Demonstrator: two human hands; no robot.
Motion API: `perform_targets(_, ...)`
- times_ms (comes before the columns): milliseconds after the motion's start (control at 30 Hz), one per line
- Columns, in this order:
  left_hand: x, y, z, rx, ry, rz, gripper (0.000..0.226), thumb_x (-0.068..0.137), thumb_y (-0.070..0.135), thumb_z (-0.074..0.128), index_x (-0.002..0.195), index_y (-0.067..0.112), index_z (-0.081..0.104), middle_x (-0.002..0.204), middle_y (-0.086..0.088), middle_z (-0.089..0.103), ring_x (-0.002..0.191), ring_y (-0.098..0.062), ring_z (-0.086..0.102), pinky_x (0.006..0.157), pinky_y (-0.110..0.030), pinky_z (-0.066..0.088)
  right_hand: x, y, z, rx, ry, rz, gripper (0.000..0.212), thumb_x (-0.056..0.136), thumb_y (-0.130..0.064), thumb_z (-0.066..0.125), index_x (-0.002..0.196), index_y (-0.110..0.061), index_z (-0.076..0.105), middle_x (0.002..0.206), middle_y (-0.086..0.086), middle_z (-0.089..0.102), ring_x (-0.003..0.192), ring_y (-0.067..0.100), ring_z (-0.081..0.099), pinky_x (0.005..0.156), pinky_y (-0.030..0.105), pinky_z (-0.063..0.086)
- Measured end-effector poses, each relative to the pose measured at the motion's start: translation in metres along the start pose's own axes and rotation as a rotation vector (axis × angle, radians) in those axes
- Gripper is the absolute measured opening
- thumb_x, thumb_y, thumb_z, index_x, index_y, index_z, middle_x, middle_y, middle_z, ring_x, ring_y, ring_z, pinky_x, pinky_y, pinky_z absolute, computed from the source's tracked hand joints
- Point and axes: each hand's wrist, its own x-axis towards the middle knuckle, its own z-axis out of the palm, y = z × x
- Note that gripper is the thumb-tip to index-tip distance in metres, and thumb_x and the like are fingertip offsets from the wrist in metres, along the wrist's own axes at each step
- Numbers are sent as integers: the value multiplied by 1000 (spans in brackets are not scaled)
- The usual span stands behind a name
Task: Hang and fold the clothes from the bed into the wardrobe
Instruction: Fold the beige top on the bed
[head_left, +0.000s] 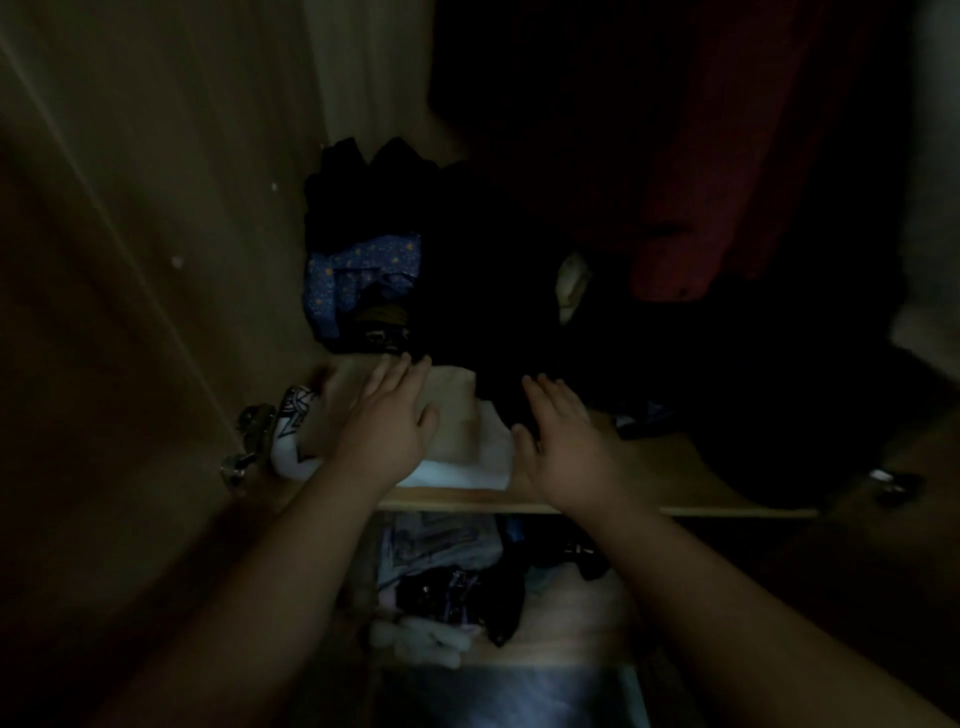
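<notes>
The view is dark and looks into a wardrobe. A folded beige garment (451, 415) lies on a folded white one (467, 470) at the front of a wooden shelf (675, 483). My left hand (387, 415) rests flat on the beige garment with straight fingers. My right hand (563, 441) lies flat just to its right, fingers touching a black garment (498, 364) on the shelf. Behind the pile sit a blue patterned garment (358, 275) and more black clothes (374, 187).
A dark red garment (727, 197) hangs at upper right. The open wardrobe door (130, 260) with metal hinges (249, 441) stands at left. A black-and-white printed cloth (293, 431) lies beside the pile. The lower shelf (576, 623) holds jumbled clothes.
</notes>
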Motion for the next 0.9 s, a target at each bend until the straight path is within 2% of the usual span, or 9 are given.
perform_targets(100,-28,34,8,-29,-28,64,63,98,42,37,156,23,20,163,-2,16,151,-20,7,121,-41,16,-48,11,-37,-55,49,56,62,96,-42,38,152,-13,33,157,11,33,146,30,24,119,45,25)
perform_targets(167,-54,60,13,-38,-33,76,60,101,37,39,156,21,19,163,-3,16,151,-21,8,122,-38,14,-88,19,-60,-76,63,73,60,100,-39,40,153,-14,29,159,9,28,148,28,19,121,41,20)
perform_targets(267,-112,104,21,-27,-24,131,60,101,40,42,155,24,21,163,-4,19,150,-25,11,121,-44,18,-158,28,-92,-88,83,107,59,102,-37,42,155,-17,25,161,5,24,149,24,14,120,32,11)
perform_targets(433,-227,177,31,26,-41,187,60,101,45,40,154,23,24,163,-3,19,151,-22,6,122,-45,15,-295,36,-136,-149,78,165,60,100,-39,42,153,-19,25,160,4,27,148,22,17,120,35,17)
perform_targets(567,-302,223,26,16,-87,218,61,99,46,40,155,28,21,163,0,18,151,-20,6,123,-43,13,-403,27,-173,-171,24,230,60,101,-40,38,155,-21,18,161,1,23,149,20,12,118,30,11)
perform_targets(767,-377,272,12,-26,-107,289,61,99,42,43,155,29,21,163,1,18,151,-19,6,123,-42,12,-511,12,-220,-207,102,352,58,101,-33,43,153,-14,23,157,6,30,146,23,20,117,30,14)
perform_targets(900,-416,303,7,-41,-114,428,60,99,42,43,154,30,22,163,2,20,151,-18,8,123,-42,14,-572,-6,-242,-227,170,431,61,99,-31,47,153,-12,26,156,8,32,146,25,20,118,30,15)
